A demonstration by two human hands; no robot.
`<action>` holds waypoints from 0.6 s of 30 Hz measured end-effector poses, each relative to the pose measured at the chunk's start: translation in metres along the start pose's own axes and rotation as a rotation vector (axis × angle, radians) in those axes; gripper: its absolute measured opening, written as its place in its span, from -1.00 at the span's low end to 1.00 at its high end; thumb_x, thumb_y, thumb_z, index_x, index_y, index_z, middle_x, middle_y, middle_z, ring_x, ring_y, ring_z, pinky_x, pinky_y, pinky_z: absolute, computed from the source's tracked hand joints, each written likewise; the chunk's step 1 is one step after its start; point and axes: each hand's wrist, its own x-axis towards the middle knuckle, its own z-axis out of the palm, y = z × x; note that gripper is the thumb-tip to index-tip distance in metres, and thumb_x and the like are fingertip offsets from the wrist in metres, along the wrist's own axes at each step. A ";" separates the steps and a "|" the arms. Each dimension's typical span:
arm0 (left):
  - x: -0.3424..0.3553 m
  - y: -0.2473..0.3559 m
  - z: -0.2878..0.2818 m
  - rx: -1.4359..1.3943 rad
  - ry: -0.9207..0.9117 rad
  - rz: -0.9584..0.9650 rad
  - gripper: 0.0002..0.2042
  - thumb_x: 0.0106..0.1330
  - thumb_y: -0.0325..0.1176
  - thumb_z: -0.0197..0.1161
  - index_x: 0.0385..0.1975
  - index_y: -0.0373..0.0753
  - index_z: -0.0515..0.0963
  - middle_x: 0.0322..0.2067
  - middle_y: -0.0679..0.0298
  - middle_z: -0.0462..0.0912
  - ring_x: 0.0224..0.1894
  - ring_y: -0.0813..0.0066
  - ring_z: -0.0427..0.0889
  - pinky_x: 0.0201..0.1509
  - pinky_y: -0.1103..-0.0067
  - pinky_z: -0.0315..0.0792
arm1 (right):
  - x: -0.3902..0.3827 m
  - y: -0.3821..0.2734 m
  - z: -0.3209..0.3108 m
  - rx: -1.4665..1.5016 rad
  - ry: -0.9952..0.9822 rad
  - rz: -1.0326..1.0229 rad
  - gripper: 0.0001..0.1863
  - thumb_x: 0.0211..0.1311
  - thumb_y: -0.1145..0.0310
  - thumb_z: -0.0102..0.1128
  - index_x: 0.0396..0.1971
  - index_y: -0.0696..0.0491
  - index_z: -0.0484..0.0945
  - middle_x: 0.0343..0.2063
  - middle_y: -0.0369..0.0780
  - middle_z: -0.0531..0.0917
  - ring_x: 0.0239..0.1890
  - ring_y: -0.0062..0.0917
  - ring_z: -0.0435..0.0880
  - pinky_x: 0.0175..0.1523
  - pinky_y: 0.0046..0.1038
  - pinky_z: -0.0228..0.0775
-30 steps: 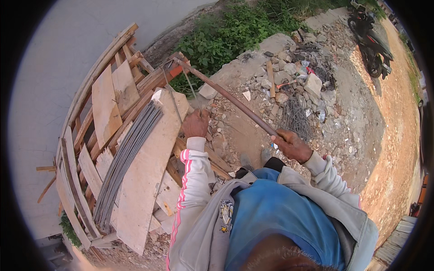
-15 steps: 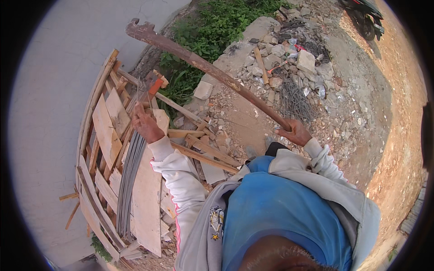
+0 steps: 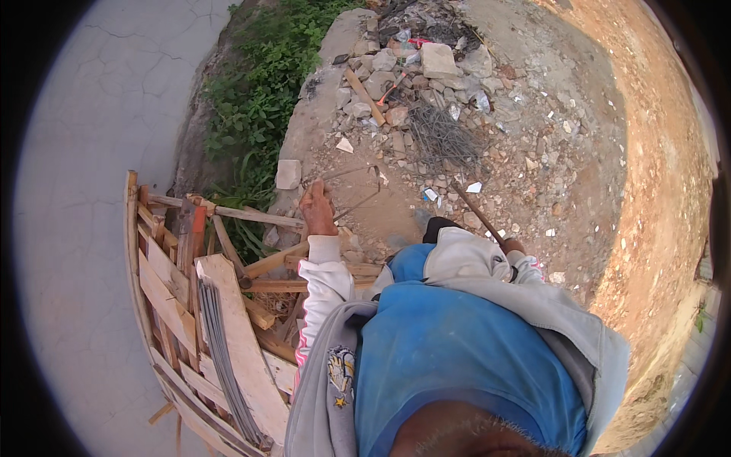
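- Right hand (image 3: 512, 246) clamped on handle (image 3: 476, 212), long axis toward 11 o'clock.
- Left hand (image 3: 317, 207) at 9 o'clock of it, resting on wire (image 3: 358, 199), grip unclear.
- Right hand nearer.

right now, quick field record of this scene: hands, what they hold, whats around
left hand: stretched forward, on a thin bent metal rod; exact grip unclear
right hand: mostly hidden by the sleeve, at the end of a long wooden handle
left of the person: stack of wooden planks with a bundle of steel rods on it
ahead: rubble pile with tangled wire
far left: weeds
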 end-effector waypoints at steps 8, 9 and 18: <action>-0.007 -0.033 0.195 0.097 -0.386 0.485 -0.70 0.45 -0.24 0.17 -0.53 -0.25 0.59 -0.67 0.38 0.50 -0.60 0.58 0.40 -0.46 0.57 0.29 | -0.012 0.093 0.013 0.086 -0.007 0.188 -0.49 0.17 -0.04 0.32 -0.17 0.14 0.68 -0.23 0.01 0.72 -0.14 -0.09 0.71 -0.03 -0.12 0.53; -0.010 -0.038 0.208 0.407 -0.541 0.509 -0.76 0.39 -0.19 0.20 -0.27 -0.23 0.65 -0.38 0.21 0.68 -0.33 0.35 0.63 -0.28 0.39 0.43 | -0.006 0.088 0.011 0.080 -0.011 0.170 -0.49 0.17 -0.04 0.32 -0.17 0.14 0.68 -0.24 0.01 0.72 -0.15 -0.09 0.71 -0.04 -0.12 0.53; 0.008 -0.152 0.159 1.353 -1.189 0.408 -0.46 0.30 0.10 0.16 0.14 -0.15 0.54 0.09 0.02 0.58 0.18 -0.02 0.54 0.22 0.13 0.42 | 0.085 -0.060 -0.019 -0.086 -0.092 -0.248 -0.50 0.17 -0.05 0.33 -0.20 0.14 0.67 -0.29 -0.02 0.71 -0.20 -0.13 0.70 -0.09 -0.14 0.53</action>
